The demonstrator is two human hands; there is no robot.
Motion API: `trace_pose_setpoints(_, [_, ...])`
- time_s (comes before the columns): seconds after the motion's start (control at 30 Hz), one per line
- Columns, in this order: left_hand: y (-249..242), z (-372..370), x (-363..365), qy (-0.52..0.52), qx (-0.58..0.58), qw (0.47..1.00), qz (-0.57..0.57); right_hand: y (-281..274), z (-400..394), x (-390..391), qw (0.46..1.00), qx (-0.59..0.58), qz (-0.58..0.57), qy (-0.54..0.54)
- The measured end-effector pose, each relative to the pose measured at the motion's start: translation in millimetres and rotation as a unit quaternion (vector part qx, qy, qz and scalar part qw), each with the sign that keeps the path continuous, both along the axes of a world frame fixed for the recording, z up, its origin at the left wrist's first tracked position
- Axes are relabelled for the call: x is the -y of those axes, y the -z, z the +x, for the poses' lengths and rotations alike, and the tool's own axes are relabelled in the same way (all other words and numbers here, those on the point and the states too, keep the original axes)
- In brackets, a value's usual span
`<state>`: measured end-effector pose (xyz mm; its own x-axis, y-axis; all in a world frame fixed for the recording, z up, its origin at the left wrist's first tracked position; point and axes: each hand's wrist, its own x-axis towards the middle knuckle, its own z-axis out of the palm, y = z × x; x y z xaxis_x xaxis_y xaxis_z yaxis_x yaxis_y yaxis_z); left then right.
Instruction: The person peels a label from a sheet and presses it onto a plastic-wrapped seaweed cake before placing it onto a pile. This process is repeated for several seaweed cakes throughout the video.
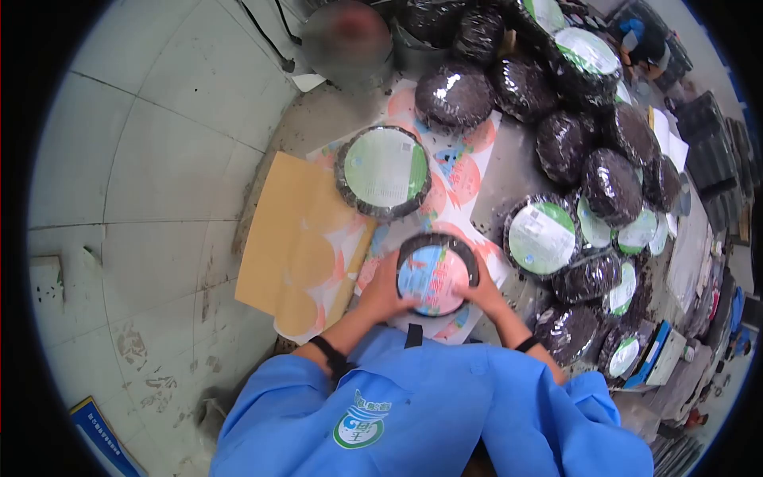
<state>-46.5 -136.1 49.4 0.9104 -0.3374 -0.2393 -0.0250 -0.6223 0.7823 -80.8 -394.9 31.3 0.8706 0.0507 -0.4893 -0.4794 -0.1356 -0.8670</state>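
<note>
Grey worktable [509, 163] | left hand [383, 290], right hand [483, 290]: fingers part-curled, clasping round black film-wrapped pack [439, 238] | pink-blue disc label [433, 278] on top, full adhesion unclear (blur) | green-white-labelled pack [381, 168] nearby

The blue garment [429, 397] bears a round green-and-blue logo [359, 423] with Chinese-style characters; one resembles 王, the others are unclear. Large characters on the pink-and-blue label [433, 278] of the dark round pack [470, 258] are too blurred to read, as is the small print on the green-and-white labels [385, 168] and blue sign [105, 437].
</note>
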Motion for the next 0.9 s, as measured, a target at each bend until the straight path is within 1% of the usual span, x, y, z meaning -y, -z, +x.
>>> trace_pose_setpoints(0.03, [-3,-3,-11,0.056,-0.026,0.998,-0.016,2,-7,2,1.0,-0.01,-0.003,-0.022])
trace_pose_setpoints(0.07, [-10,2,-19,0.112,-0.052,0.992,-0.032,-16,-4,-1,0.998,-0.054,0.012,-0.039])
trace_pose_setpoints(0.1, [-16,12,-28,0.107,-0.052,0.992,-0.032,-20,-3,3,0.995,-0.073,-0.029,-0.068])
trace_pose_setpoints(0.17, [-33,36,-46,0.212,-0.075,0.972,0.075,-63,32,12,0.987,-0.074,-0.066,-0.13])
trace_pose_setpoints(0.2, [-26,55,-62,0.09,-0.104,0.99,0.027,-84,57,24,0.975,-0.062,-0.109,-0.181])
trace_pose_setpoints(0.23, [-19,82,-72,-0.033,-0.131,0.991,-0.021,-107,88,39,0.96,-0.049,-0.15,-0.232])
trace_pose_setpoints(0.27, [-50,114,-69,-0.182,-0.123,0.975,0.027,-137,119,53,0.955,0.025,-0.209,-0.211])
trace_pose_setpoints(0.3, [-38,144,-75,-0.23,-0.031,0.973,-0.008,-181,161,68,0.908,0.206,-0.296,-0.213])
trace_pose_setpoints(0.33, [-19,170,-81,-0.276,0.063,0.958,-0.044,-220,195,89,0.883,0.261,-0.369,-0.127])
trace_pose_setpoints(0.37, [0,194,-78,-0.284,0.005,0.954,-0.096,-262,222,112,0.979,0.182,-0.088,0.023])
trace_pose_setpoints(0.4, [15,209,-72,-0.289,-0.052,0.944,-0.149,-284,247,120,0.951,0.293,0.052,0.084])
trace_pose_setpoints(0.43, [22,216,-67,-0.292,-0.048,0.943,-0.153,-296,264,123,0.887,0.396,0.19,0.142])
trace_pose_setpoints(0.47, [26,224,-61,-0.256,-0.084,0.952,-0.144,-288,265,110,0.905,0.388,0.13,0.118])
trace_pose_setpoints(0.5, [30,231,-56,-0.22,-0.118,0.959,-0.133,-267,265,88,0.919,0.378,0.069,0.094])
trace_pose_setpoints(0.53, [27,229,-49,-0.241,-0.139,0.943,-0.182,-244,266,70,0.976,0.188,0.055,0.094])
trace_pose_setpoints(0.57, [5,217,-36,-0.217,-0.065,0.966,-0.122,-201,254,55,0.99,0.112,0.056,0.068])
trace_pose_setpoints(0.6, [-24,202,-21,-0.188,0.009,0.98,-0.059,-155,236,45,0.992,0.034,0.082,0.095])
trace_pose_setpoints(0.63, [-37,184,-10,-0.109,0.157,0.981,-0.018,-116,215,36,0.984,-0.033,0.145,0.103])
trace_pose_setpoints(0.67, [-56,161,0,-0.024,0.218,0.976,0.015,-97,192,24,0.977,-0.066,0.156,0.127])
trace_pose_setpoints(0.7, [-70,136,9,0.083,0.253,0.964,0.027,-82,170,15,0.97,-0.097,0.166,0.15])
trace_pose_setpoints(0.73, [-64,113,14,0.202,0.281,0.936,-0.07,-62,149,14,0.972,-0.084,0.149,0.163])
trace_pose_setpoints(0.77, [-75,89,12,0.298,0.241,0.917,-0.112,-50,127,14,0.973,-0.071,0.13,0.178])
trace_pose_setpoints(0.83, [-79,65,-5,0.3,0.151,0.934,-0.124,-57,94,8,0.98,-0.113,0.001,0.162])
trace_pose_setpoints(0.87, [-66,61,-19,0.136,0.17,0.976,0.02,-43,71,13,0.987,-0.102,-0.069,0.1])
trace_pose_setpoints(0.9, [-41,57,-40,-0.033,0.182,0.969,0.163,-19,48,23,0.988,-0.064,-0.137,0.032])
